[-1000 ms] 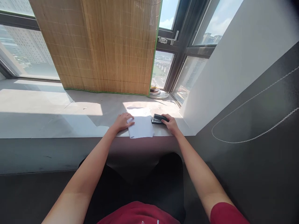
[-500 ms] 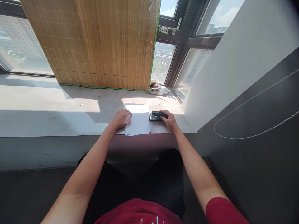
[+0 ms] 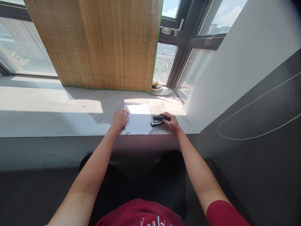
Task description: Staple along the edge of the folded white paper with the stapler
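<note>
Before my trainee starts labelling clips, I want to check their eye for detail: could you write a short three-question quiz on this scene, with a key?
1. Which hand holds the black stapler?
2. True or false: the white paper lies between the left hand and the black stapler.
3. What hangs in front of the window?
A) A red curtain
B) A tan slatted blind
C) A white bedsheet

Key:
1. The right hand.
2. True.
3. B.
</note>
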### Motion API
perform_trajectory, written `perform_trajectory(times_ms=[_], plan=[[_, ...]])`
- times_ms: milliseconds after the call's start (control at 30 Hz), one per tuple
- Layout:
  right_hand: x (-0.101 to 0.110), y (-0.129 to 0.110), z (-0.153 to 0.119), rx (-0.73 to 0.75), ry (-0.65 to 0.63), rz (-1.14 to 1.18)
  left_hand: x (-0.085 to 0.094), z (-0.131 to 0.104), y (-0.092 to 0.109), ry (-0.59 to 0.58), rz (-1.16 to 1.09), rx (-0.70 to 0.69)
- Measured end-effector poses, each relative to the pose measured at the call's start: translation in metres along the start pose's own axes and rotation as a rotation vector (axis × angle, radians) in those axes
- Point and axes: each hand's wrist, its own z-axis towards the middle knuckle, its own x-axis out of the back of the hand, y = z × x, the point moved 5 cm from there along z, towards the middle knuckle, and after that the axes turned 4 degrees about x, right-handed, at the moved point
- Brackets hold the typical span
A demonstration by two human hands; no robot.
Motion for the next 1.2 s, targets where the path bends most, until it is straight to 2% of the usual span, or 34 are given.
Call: perform_trajectory(times_ms=[67, 167, 233, 267, 333, 400, 500, 600, 733, 800, 900, 1000, 1200], plan=[[0.004, 0.003, 0.001, -0.006, 0.085, -0.041, 0.010, -0.003, 0.009, 0.036, -0.032, -0.057], [0.013, 0.012, 0.000, -0.073, 0.272, -0.076, 0.016, -0.023, 0.042, 0.002, -0.092, -0.271], [0.015, 0.017, 0.000, -0.107, 0.324, -0.063, 0.008, -0.050, 0.075, -0.113, -0.122, -0.471], [0.015, 0.019, 0.000, -0.111, 0.321, -0.056, 0.002, -0.064, 0.090, -0.146, -0.106, -0.519], [0.013, 0.021, 0.001, -0.098, 0.283, -0.053, -0.013, -0.087, 0.111, -0.187, -0.042, -0.522], [0.010, 0.021, 0.001, -0.080, 0.238, -0.064, -0.025, -0.102, 0.123, -0.189, -0.001, -0.467], [0.010, 0.022, 0.002, -0.069, 0.211, -0.074, -0.030, -0.107, 0.128, -0.186, -0.009, -0.404], [0.012, 0.023, 0.001, -0.078, 0.239, -0.059, -0.022, -0.100, 0.129, -0.181, -0.072, -0.339], [0.011, 0.024, 0.001, -0.080, 0.243, -0.045, -0.010, -0.090, 0.128, -0.109, -0.121, -0.179], [0.007, 0.023, 0.002, -0.061, 0.180, -0.044, -0.011, -0.092, 0.135, -0.115, -0.068, -0.241], [0.002, 0.019, 0.004, -0.009, 0.100, -0.081, -0.018, -0.101, 0.145, -0.179, 0.046, -0.422], [0.002, 0.015, 0.005, 0.029, 0.105, -0.152, -0.016, -0.106, 0.146, -0.211, 0.116, -0.502], [0.004, 0.011, 0.005, 0.033, 0.124, -0.209, -0.002, -0.105, 0.149, -0.290, 0.124, -0.648]])
